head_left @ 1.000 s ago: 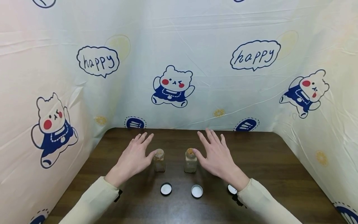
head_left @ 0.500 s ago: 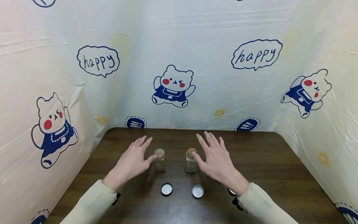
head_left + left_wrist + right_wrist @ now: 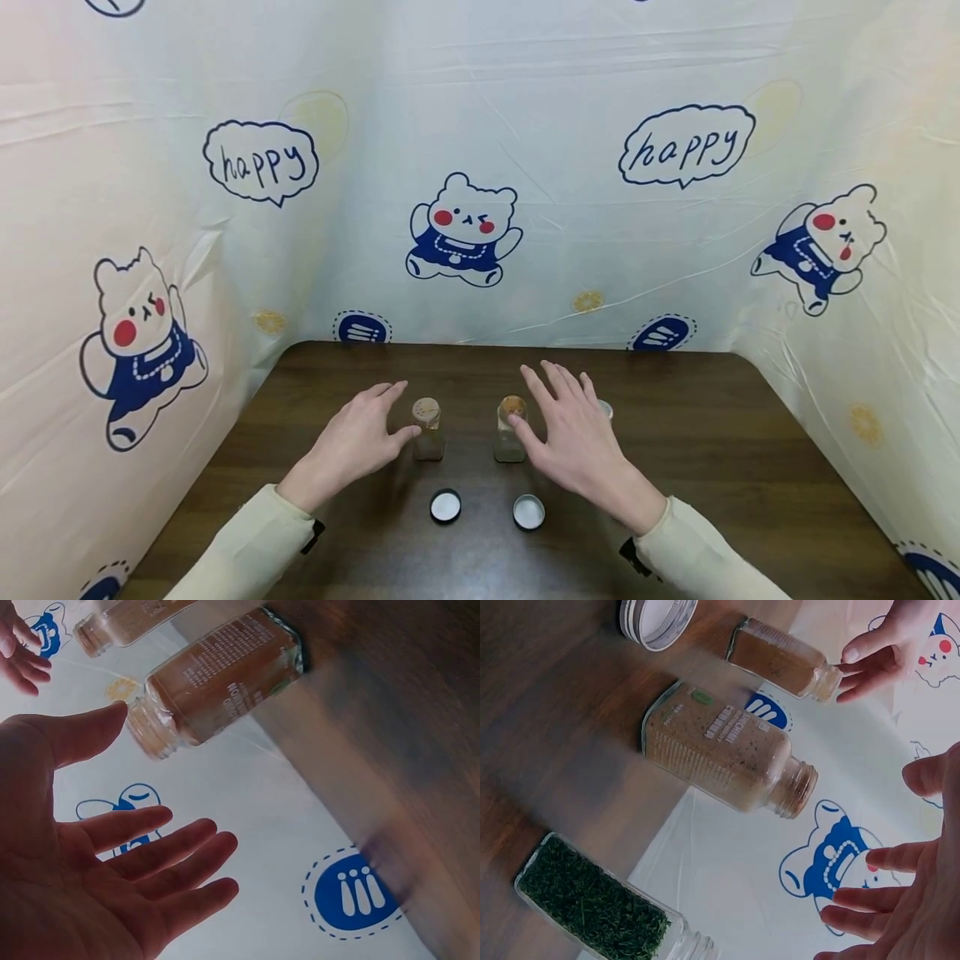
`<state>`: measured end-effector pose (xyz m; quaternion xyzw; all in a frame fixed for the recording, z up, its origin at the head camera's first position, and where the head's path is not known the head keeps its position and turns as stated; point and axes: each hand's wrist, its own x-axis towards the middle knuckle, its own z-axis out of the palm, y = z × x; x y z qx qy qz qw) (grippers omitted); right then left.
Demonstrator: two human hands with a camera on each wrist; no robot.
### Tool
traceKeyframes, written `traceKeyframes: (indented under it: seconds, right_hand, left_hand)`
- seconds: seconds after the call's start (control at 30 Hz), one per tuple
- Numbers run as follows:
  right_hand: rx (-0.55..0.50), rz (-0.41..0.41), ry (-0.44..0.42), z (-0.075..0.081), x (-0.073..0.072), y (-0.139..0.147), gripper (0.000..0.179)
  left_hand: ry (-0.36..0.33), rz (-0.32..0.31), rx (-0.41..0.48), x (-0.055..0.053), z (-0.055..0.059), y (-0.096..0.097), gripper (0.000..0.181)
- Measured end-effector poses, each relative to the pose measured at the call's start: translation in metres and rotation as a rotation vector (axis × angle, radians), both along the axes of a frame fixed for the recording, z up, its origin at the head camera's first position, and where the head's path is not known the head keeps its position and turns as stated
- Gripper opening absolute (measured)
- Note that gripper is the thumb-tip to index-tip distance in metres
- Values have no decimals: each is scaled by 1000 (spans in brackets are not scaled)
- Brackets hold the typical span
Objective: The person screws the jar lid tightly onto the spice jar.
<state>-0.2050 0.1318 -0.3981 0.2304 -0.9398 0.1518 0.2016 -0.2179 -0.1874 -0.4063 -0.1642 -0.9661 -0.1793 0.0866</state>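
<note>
My left hand (image 3: 356, 442) hovers left of a square glass spice jar (image 3: 429, 443) of brown powder, fingers spread, thumb close to its neck. My right hand (image 3: 577, 446) is spread beside a second spice jar (image 3: 510, 447), its thumb overlapping the neck in the head view. That jar's pale, speckled contents show in the right wrist view. Past the right hand's far side peeks a third jar's rim (image 3: 606, 408); the right wrist view shows this jar (image 3: 592, 900) full of green flakes. All the jars stand upright without lids. Neither hand holds anything.
In front of the jars, a black-rimmed lid (image 3: 446, 506) and a silver-rimmed lid (image 3: 528, 512) lie with white insides up. The brown wooden table (image 3: 675, 575) meets a printed cloth (image 3: 570, 208) at the back and sides.
Both hands have drawn slightly back toward the person, fingertips lower. The third jar's rim has come into view by the right hand, while a third lid is now hidden under the right wrist.
</note>
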Motion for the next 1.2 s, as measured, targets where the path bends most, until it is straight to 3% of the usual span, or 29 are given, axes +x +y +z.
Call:
traceKeyframes:
  seconds: [0.23, 0.4, 0.63, 0.83, 1.2]
  right_hand:
    - [-18, 32, 37, -4, 4, -4, 65]
    - [-48, 50, 31, -5, 6, -5, 65]
    - [-89, 58, 6, -6, 11, -8, 65]
    - [-97, 90, 21, -10, 14, -14, 63]
    - [-56, 145, -57, -24, 17, -26, 60]
  left_hand:
    - [-37, -4, 15, 1, -6, -3, 71]
    - [-84, -12, 77, -2, -10, -4, 72]
    - [-151, -18, 77, -3, -20, -8, 73]
    - [-195, -18, 134, -7, -28, -8, 74]
    - [-257, -47, 235, -16, -36, -10, 74]
